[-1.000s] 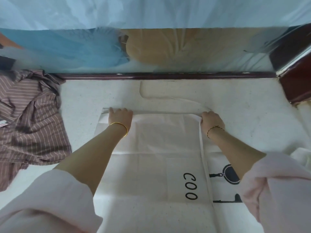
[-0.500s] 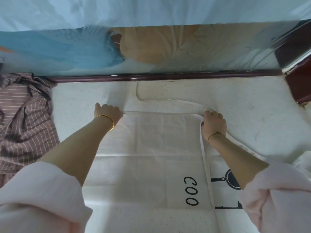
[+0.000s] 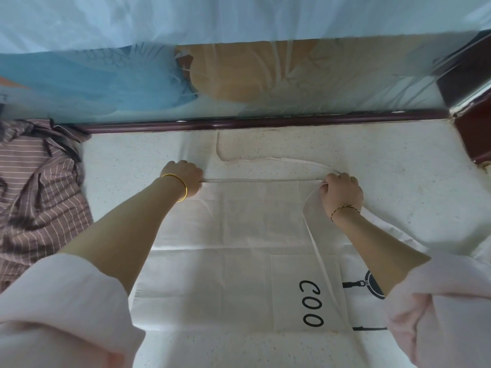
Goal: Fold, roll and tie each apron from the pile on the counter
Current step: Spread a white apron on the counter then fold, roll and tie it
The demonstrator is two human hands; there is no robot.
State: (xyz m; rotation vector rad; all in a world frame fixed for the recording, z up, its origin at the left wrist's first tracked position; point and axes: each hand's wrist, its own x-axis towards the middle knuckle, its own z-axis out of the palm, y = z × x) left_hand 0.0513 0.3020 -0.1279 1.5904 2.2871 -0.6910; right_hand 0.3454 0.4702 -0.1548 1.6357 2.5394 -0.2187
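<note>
White apron (image 3: 239, 235), one, is lying flat on the counter (image 3: 398, 160). Two hands are gripping its far edge: left hand (image 3: 186, 179) and right hand (image 3: 341, 192), fingers curling tightly around cloth at each corner. One striped brown cloth (image 3: 34, 195) is bunching at left, cut off. Black print (image 3: 310, 304) is showing only partly beside the right sleeve.

Your apron (image 3: 239, 235) is plain off-white, printed with black letters (image 3: 311, 304) "COO" and a black pan drawing (image 3: 373, 286). The table (image 3: 398, 168) is white with fine dark specks, edged at the back by a dark maroon trim (image 3: 265, 122). The pile (image 3: 34, 197) at left is brown with thin white stripes. Your left wrist's bangle (image 3: 185, 188) is gold; your sleeves (image 3: 66, 309) are pale pink.
</note>
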